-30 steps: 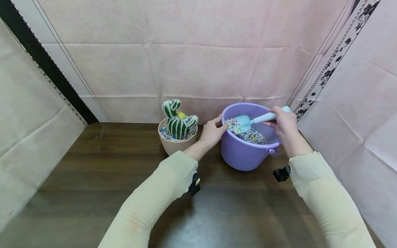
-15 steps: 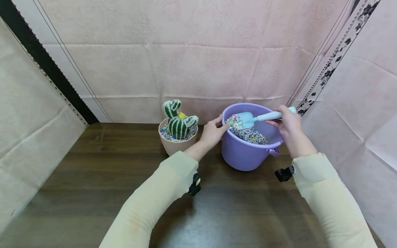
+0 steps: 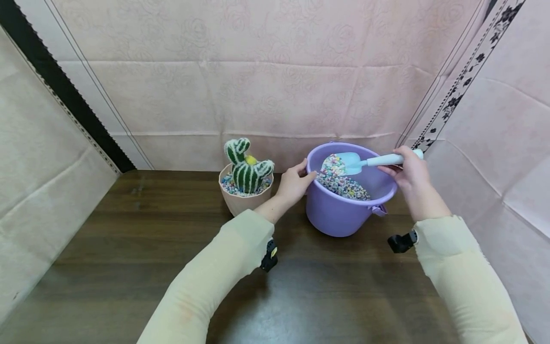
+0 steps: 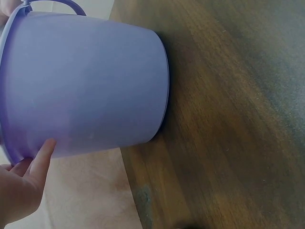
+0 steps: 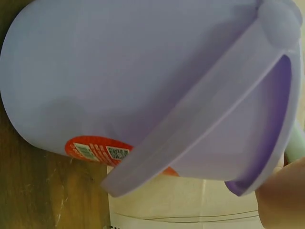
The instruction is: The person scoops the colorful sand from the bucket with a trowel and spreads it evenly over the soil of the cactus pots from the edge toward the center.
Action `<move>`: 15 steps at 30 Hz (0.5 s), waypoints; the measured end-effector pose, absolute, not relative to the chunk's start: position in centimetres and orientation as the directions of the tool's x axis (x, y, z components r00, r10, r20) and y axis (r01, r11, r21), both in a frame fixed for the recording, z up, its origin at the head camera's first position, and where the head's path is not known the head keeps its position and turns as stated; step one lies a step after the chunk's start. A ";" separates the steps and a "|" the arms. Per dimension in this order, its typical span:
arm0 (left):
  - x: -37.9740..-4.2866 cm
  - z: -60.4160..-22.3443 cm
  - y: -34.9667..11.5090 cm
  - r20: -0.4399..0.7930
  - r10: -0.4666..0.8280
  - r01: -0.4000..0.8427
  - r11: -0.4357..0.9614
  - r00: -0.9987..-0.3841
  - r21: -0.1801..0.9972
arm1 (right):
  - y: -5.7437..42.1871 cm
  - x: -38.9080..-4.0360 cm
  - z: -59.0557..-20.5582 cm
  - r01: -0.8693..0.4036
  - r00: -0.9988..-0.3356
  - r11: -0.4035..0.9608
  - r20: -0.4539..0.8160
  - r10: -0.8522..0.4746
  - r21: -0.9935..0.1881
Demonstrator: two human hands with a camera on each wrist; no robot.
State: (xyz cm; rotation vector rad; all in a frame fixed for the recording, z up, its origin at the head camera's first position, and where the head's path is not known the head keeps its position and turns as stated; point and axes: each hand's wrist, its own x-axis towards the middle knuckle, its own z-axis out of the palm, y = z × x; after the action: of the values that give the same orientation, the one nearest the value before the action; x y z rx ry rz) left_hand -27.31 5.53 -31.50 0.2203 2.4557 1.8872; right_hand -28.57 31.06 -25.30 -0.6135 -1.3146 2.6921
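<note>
My left hand (image 3: 294, 183) grips the left rim of a purple bucket (image 3: 337, 220), which stands upright on the table. In the left wrist view, a finger (image 4: 44, 157) lies against the bucket's outer wall. Small multicoloured pebbles (image 3: 347, 189) cover the bucket's bottom. My right hand (image 3: 410, 173) holds a light blue hand shovel (image 3: 382, 160) by its handle, above the bucket's right side. The blade carries a heap of pebbles and is inside the bucket's mouth, tilted down to the left. The right wrist view shows mostly the bucket's wall and its hanging handle (image 5: 200, 105).
Left of the bucket is a green knitted cactus (image 3: 247, 177) with a yellow flower, set in a beige pot (image 3: 237, 201) with pebbles. The dark wooden table (image 3: 163, 239) meets pale cloth walls (image 3: 275, 95) at the back and sides.
My right hand and the shovel have moved to the right and slightly up, lifting the blade with pebbles off the heap. The left hand and bucket have stayed in place.
</note>
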 end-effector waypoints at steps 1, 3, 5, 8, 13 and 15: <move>-27.3 -31.5 5.5 0.058 0.136 0.090 0.247 -0.989 0.965 | 31.2 -28.5 -25.3 0.100 -0.916 -0.627 -0.318 0.246 -0.772; -27.2 -31.4 5.6 0.059 0.136 0.091 0.242 -0.989 0.966 | 31.4 -28.4 -25.3 0.101 -0.916 -0.628 -0.319 0.243 -0.771; -27.1 -31.4 5.6 0.056 0.133 0.086 0.228 -0.990 0.970 | 31.6 -28.3 -25.4 0.101 -0.916 -0.631 -0.320 0.243 -0.770; -27.0 -31.4 5.6 0.043 0.122 0.070 0.226 -0.992 0.972 | 31.8 -28.1 -25.6 0.105 -0.914 -0.630 -0.324 0.243 -0.770; -26.8 -31.6 5.7 0.043 0.088 0.067 0.288 -0.995 0.955 | 31.9 -27.9 -25.7 0.109 -0.913 -0.635 -0.330 0.241 -0.765; -26.7 -31.6 5.6 0.062 0.074 0.082 0.311 -0.995 0.947 | 31.9 -27.9 -25.7 0.107 -0.914 -0.639 -0.329 0.238 -0.762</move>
State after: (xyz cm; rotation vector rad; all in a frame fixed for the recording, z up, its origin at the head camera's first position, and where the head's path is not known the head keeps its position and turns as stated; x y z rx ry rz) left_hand -26.75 5.63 -31.63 0.1522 2.5488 1.8415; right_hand -27.86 31.94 -25.75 -0.6270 -1.2990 2.7070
